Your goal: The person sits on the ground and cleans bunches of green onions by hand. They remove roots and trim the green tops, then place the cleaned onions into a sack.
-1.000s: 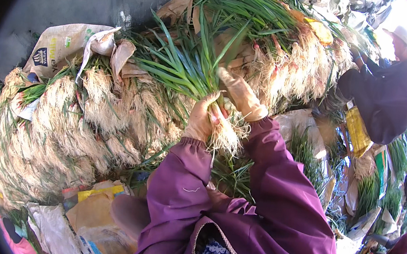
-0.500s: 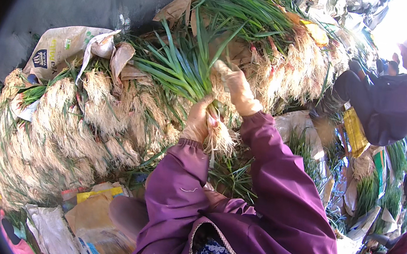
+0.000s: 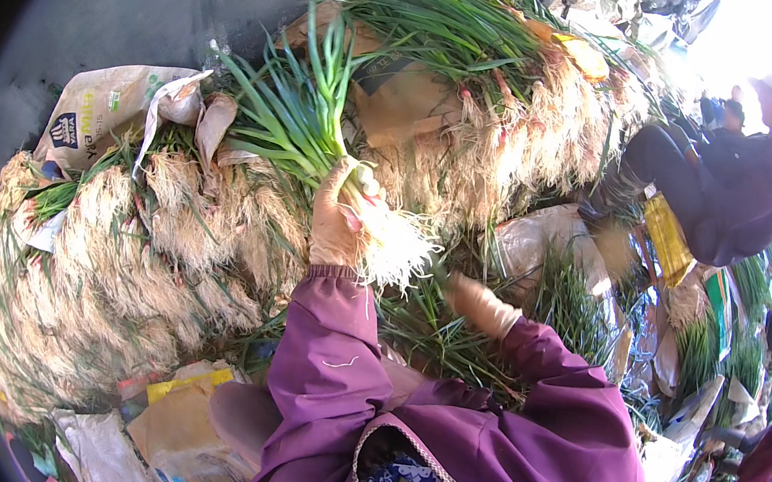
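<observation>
A bunch of spring onions (image 3: 311, 106) is gripped at its white ends by my left hand (image 3: 335, 222), which wears a pale glove. Its green leaves point up and to the left, while the pale roots hang out to the right of the hand. My right hand (image 3: 481, 306), also gloved, is apart from the bunch, low and to the right. It is beside loose spring onions (image 3: 437, 336) lying in front of me; motion blur hides its fingers.
Rooted bunches form a large pile (image 3: 111, 259) at left and another pile (image 3: 549, 117) at the back. A pale printed sack (image 3: 99, 107) lies against the dark sheet (image 3: 165, 11). Flattened sacks (image 3: 189, 418) lie near my knee. Another person (image 3: 739, 193) sits at right.
My left hand has moved left with the bunch. The right hand has left the leaves and dropped down to the right, toward the loose spring onions.
</observation>
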`<state>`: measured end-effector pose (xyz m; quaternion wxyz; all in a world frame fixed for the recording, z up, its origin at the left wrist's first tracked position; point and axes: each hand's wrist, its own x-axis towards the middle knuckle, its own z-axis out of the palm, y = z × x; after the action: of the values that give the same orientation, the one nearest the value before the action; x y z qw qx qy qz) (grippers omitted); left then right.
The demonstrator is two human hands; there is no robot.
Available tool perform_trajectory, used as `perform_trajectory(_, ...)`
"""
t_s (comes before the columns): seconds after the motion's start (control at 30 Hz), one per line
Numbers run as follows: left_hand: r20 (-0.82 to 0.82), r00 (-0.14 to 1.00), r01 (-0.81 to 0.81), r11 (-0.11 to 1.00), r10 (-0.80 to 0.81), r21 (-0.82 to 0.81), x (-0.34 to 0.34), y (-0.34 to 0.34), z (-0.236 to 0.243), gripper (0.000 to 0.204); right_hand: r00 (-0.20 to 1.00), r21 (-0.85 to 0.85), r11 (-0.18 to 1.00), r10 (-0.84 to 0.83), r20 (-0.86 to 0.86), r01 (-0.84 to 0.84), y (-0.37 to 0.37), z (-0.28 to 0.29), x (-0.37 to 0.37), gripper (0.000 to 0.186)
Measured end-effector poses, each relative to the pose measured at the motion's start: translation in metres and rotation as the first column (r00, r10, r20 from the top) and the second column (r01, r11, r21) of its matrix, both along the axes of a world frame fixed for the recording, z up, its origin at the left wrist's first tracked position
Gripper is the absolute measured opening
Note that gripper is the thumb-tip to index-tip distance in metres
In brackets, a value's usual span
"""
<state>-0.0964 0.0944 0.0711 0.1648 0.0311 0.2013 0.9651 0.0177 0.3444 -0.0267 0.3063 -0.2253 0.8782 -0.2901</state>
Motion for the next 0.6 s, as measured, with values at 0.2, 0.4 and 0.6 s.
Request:
perform_trajectory(0.2,0.08,0.996,-0.023,0.993,0.032,-0.118,-0.02,0.011,-0.031,0.022,0.878,-0.137,0.971,-0.234,-0.419,0.194,0.029,0.057,-0.079,0.039)
perform_trajectory(0.4,-0.09,0.996,-0.003,0.992,-0.009,-0.13,-0.024,0.011,-0.045,0.017,0.341,0.261,0.534,-0.054,-0.939,0.804,-0.004,0.158,-0.225,0.032)
perform_trajectory(0.6,0.002,0.997,0.082,0.992,-0.082,-0.099,-0.026,0.01,-0.032,0.023,0.07,0.226,0.628,0.264,-0.962,0.745,-0.039,0.138,-0.162,0.018)
